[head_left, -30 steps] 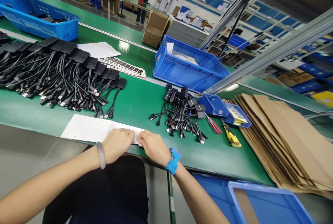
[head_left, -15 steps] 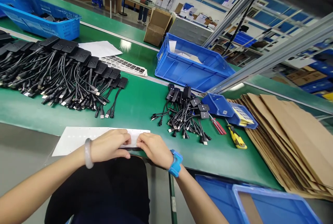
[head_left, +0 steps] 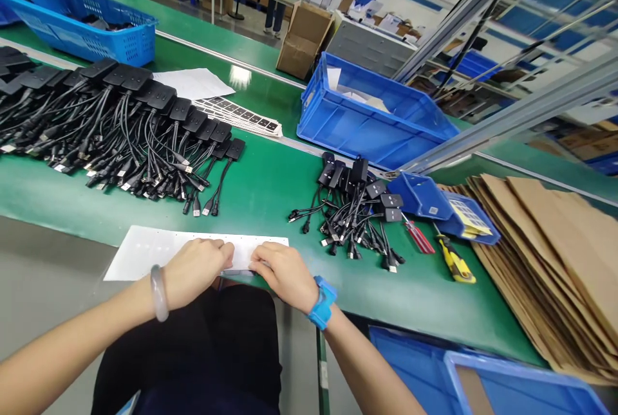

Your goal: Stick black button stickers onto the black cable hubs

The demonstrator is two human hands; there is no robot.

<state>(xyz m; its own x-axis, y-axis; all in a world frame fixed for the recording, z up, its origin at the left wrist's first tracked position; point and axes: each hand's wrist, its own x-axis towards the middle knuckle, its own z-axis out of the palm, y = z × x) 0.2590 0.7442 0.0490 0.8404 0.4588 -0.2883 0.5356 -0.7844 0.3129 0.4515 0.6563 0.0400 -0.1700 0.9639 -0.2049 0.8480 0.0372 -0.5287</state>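
Note:
My left hand (head_left: pixel 196 271) and my right hand (head_left: pixel 284 273) rest knuckles-up on the near edge of a long white sheet (head_left: pixel 145 249) at the front of the green table (head_left: pixel 270 190). Both hands have their fingers curled and pinched on the sheet's near edge, close together. What lies under the fingertips is hidden. A small pile of black adapter cables (head_left: pixel 355 209) lies just beyond my right hand. A long row of the same black cables (head_left: pixel 116 125) is spread out at the left.
A blue bin (head_left: pixel 371 116), small blue trays (head_left: pixel 425 196), a red screwdriver (head_left: pixel 418 236) and a yellow cutter (head_left: pixel 456 264) sit at the right. Flat cardboard (head_left: pixel 550 254) is stacked far right. Label strips (head_left: pixel 241 118) and a blue basket (head_left: pixel 82 29) lie behind. A person stands far back.
The view has shifted slightly. My hands stay on the sheet's near edge; the left one has drawn back a little to the left.

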